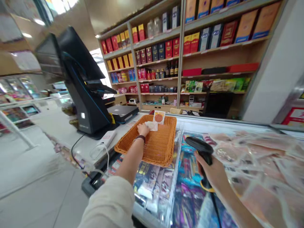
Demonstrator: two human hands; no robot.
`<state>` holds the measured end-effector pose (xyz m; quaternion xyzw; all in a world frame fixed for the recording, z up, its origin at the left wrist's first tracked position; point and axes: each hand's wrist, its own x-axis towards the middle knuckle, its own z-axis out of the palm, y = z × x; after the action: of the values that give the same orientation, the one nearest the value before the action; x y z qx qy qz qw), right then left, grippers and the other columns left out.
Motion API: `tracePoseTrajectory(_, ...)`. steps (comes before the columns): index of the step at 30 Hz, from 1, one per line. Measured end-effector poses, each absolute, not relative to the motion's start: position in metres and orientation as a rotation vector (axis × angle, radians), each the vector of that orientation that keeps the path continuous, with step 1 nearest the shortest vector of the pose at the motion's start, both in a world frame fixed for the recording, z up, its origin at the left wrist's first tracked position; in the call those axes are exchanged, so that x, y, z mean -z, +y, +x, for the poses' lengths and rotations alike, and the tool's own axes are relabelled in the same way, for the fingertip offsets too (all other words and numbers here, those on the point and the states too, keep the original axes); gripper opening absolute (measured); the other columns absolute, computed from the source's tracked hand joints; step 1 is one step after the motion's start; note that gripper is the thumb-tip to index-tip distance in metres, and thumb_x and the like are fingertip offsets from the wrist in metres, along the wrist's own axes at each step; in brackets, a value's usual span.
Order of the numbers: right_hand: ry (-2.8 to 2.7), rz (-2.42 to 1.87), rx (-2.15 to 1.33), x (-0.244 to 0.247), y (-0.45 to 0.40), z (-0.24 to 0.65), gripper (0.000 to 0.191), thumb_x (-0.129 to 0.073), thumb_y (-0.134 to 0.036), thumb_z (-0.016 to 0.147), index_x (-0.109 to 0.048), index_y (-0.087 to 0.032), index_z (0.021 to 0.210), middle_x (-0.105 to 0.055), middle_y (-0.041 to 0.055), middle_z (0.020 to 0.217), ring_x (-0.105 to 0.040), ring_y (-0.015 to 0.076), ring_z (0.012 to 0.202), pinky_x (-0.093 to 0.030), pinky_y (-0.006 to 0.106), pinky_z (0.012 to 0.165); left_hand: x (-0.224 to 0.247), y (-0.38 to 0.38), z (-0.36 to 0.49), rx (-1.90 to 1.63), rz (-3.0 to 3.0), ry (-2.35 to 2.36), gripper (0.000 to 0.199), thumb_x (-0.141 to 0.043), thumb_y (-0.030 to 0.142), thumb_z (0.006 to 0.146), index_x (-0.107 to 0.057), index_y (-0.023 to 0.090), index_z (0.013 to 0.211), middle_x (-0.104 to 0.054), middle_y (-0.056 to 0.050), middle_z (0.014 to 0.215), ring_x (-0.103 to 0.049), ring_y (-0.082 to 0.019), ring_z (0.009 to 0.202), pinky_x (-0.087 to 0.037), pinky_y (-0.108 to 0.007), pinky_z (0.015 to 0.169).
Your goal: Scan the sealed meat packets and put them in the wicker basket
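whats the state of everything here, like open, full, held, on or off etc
basket: upright, mostly unfilled
round-picture packet: at the basket's far rim
white packet: in the basket, partly covered by the left hand
left hand: on the white packet, grip unclear
scanner: held up, on or off unclear
right hand: closed around the scanner
monitor: upright, on or off unclear
shelves: stocked
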<state>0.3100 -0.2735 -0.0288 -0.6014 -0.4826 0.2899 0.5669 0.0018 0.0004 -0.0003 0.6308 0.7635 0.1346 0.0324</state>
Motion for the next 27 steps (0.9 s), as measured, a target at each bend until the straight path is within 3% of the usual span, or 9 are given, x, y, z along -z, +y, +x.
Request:
tracePoseTrajectory(5, -1.138, -1.390, -0.675, 0.034, -0.269, 0.310, 0.069, -0.075, -0.096, 0.081, -0.059, -0.031, 0.065, -0.059, 0.0015, 0.048, -0.055, 0.0212, 0.040, -0.048, 0.035, 0.046, 0.000, 0.000, 0.005, -0.436, 2.040, 2.260, 0.054, -0.062, 0.020, 0.104, -0.069, 0.014, 0.157, -0.073, -0.026, 0.159, -0.065, -0.037, 0.154, -0.046, -0.048, 0.127)
tracePoseTrajectory(9, -1.144, -1.375, -0.674, 0.034, -0.270, 0.309, 0.068, -0.075, -0.095, 0.082, -0.058, -0.031, 0.068, -0.060, 0.0014, 0.050, -0.056, 0.0217, 0.041, -0.048, 0.035, 0.045, -0.003, -0.002, -0.003, -0.455, 2.052, 2.194, 0.043, -0.068, 0.034, 0.107, -0.082, 0.023, 0.146, -0.077, -0.021, 0.155, -0.071, -0.037, 0.147, -0.052, -0.045, 0.122)
tracePoseTrajectory(14, -1.151, -1.377, -0.692, 0.035, -0.269, 0.309, 0.067, -0.075, -0.094, 0.082, -0.058, -0.031, 0.068, -0.060, 0.0015, 0.050, -0.057, 0.0218, 0.042, -0.048, 0.035, 0.046, -0.002, -0.006, -0.008, -0.507, 2.017, 2.168, 0.040, -0.076, 0.045, 0.106, -0.087, 0.017, 0.133, -0.079, -0.023, 0.148, -0.077, -0.035, 0.136, -0.056, -0.035, 0.114)
tracePoseTrajectory(20, -1.155, -1.396, -0.677, 0.033, -0.273, 0.306, 0.064, -0.073, -0.092, 0.084, -0.061, -0.031, 0.072, -0.062, 0.0025, 0.051, -0.058, 0.0228, 0.043, -0.049, 0.036, 0.048, 0.002, -0.008, 0.014, -0.580, 1.894, 2.222, 0.072, -0.083, 0.042, 0.100, -0.063, 0.012, 0.162, -0.062, -0.031, 0.169, -0.065, -0.042, 0.155, -0.053, -0.045, 0.123)
tracePoseTrajectory(24, -1.125, -1.430, -0.634, 0.032, -0.275, 0.307, 0.063, -0.072, -0.092, 0.082, -0.060, -0.031, 0.070, -0.061, 0.0025, 0.050, -0.058, 0.0228, 0.043, -0.050, 0.036, 0.048, -0.004, -0.009, 0.014, -0.634, 1.785, 2.246, 0.072, -0.087, 0.042, 0.097, -0.065, 0.013, 0.159, -0.061, -0.033, 0.171, -0.057, -0.046, 0.163, -0.053, -0.052, 0.125)
tracePoseTrajectory(27, -1.148, -1.443, -0.627, 0.033, -0.274, 0.308, 0.064, -0.071, -0.092, 0.083, -0.059, -0.032, 0.070, -0.062, 0.0031, 0.050, -0.059, 0.0234, 0.043, -0.050, 0.036, 0.048, -0.008, -0.010, 0.005, -0.664, 1.690, 2.240, 0.069, -0.095, 0.039, 0.090, -0.073, 0.008, 0.148, -0.072, -0.035, 0.157, -0.068, -0.047, 0.153, -0.059, -0.049, 0.118)
